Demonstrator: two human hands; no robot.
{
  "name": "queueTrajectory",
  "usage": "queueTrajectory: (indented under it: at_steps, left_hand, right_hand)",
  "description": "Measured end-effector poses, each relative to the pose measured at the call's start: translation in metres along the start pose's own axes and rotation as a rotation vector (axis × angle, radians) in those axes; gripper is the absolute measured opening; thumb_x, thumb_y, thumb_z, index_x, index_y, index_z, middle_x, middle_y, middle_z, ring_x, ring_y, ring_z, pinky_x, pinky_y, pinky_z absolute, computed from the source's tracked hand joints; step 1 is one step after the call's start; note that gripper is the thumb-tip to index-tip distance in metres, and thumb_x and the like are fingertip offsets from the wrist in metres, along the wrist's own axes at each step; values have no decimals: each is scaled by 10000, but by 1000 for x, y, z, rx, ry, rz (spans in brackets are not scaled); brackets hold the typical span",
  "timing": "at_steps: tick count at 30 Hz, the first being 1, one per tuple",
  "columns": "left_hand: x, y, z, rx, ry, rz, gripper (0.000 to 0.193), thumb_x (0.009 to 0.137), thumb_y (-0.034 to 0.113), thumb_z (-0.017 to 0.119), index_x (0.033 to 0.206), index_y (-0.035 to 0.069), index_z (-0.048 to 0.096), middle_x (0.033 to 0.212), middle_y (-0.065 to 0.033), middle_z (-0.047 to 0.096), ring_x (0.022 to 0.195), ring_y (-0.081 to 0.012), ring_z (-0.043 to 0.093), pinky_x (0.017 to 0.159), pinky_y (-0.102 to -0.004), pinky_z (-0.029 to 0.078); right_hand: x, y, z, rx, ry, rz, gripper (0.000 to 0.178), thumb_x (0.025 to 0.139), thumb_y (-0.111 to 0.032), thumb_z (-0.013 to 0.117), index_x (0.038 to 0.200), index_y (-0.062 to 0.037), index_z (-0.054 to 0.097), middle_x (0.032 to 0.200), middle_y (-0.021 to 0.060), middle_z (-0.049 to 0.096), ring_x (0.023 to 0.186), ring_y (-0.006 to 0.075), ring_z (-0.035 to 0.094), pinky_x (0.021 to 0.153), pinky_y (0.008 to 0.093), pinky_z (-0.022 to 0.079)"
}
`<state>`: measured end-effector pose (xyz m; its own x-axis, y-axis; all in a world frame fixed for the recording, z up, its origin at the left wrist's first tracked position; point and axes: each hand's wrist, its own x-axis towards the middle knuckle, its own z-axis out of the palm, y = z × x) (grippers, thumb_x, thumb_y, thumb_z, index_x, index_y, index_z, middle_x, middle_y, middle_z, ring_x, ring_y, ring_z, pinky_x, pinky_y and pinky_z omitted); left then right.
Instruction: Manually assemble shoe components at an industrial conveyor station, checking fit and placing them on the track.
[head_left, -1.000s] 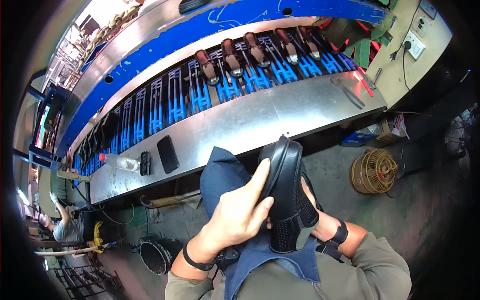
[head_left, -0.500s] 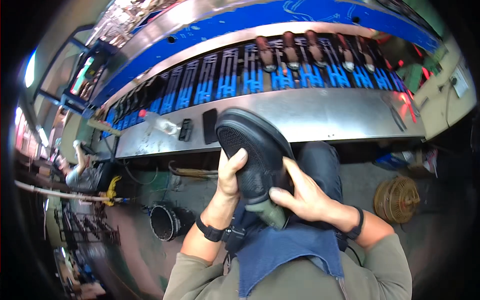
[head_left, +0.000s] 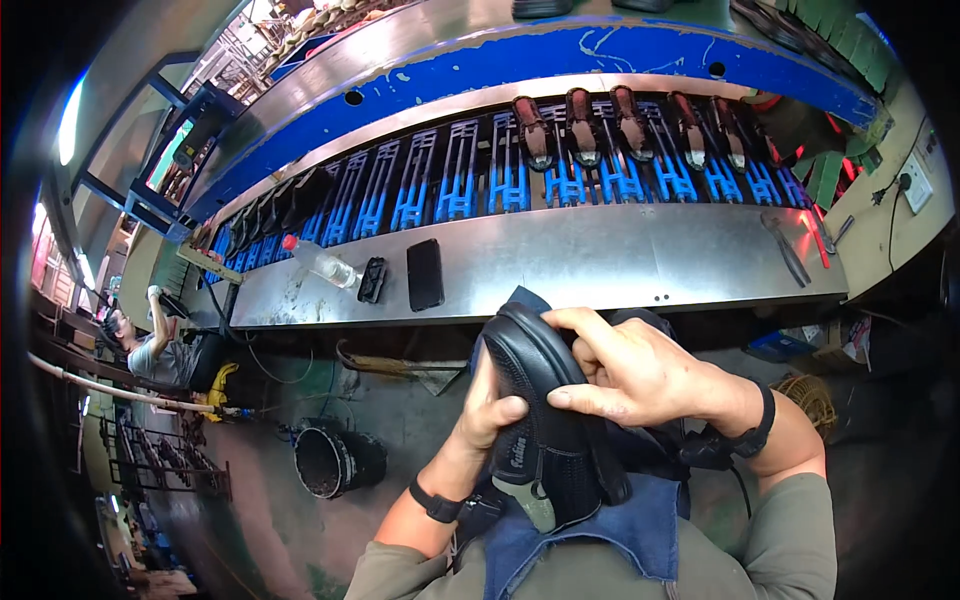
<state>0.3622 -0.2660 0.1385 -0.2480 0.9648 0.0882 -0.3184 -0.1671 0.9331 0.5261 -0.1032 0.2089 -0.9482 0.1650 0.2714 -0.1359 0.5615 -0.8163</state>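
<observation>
A black shoe point(head_left: 548, 440) is held over my lap, tilted with its toe end away from me. Its upper is textured, and a grey-green piece point(head_left: 530, 503) shows at the end nearest me. My left hand point(head_left: 488, 408) grips the left side, thumb pressed on the upper and fingers hidden behind. My right hand point(head_left: 635, 372) holds the sole edge near the toe between thumb and bent fingers. Below the shoe lies a blue apron point(head_left: 640, 515) across my lap.
A steel ledge point(head_left: 560, 255) ahead carries a clear bottle point(head_left: 322, 264), a dark phone-like slab point(head_left: 425, 275), a small black object point(head_left: 372, 280) and a plier-like tool point(head_left: 788, 252). Behind, brownish shoe parts point(head_left: 585, 128) rest on blue racks. A black bucket point(head_left: 340, 462) stands left; a person point(head_left: 165, 340) sits farther left.
The shoe has been turned and brought closer to my lap, showing more of its side. My right hand has moved up to the toe end. The view has shifted slightly.
</observation>
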Motion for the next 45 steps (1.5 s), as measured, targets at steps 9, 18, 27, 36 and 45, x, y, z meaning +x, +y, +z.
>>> queueTrajectory:
  at_steps: [9,18,27,36,45]
  left_hand:
    - [2,24,18,461,145,136,833,895,374,774,1513,15,347,1406,-143,437,1291,-236,462,1107,-384,377]
    - [6,8,17,389,168,115,788,902,311,730,1512,27,319,1356,-135,461,1244,-225,483,1086,-365,382]
    - [9,-34,-16,-171,260,-250,724,946,262,674,1527,18,316,1327,-122,555,1182,-213,584,1057,-380,457]
    - [56,-91,-8,-417,401,-666,543,1062,460,437,1303,-7,571,1165,-152,678,1007,-258,702,899,-414,586]
    - [-4,-75,-40,470,227,110,479,1089,363,416,1227,-40,635,927,-62,647,774,-111,590,757,-279,498]
  right_hand:
    - [-4,-23,0,-150,-39,30,499,896,-180,682,1257,15,399,664,247,623,621,467,644,530,532,518]
    - [-12,16,16,154,22,64,569,843,-165,630,1336,50,444,624,110,552,524,303,586,518,402,429]
    - [-74,-13,75,-472,56,124,765,780,-110,748,1395,181,397,861,182,601,764,311,636,674,398,522]
    - [-102,38,80,-550,15,-328,744,666,-92,721,1394,-117,573,1469,257,446,1384,473,404,1086,586,383]
    - [-13,68,40,265,188,380,604,859,-96,774,1408,-21,537,1354,111,596,1241,202,567,1050,382,464]
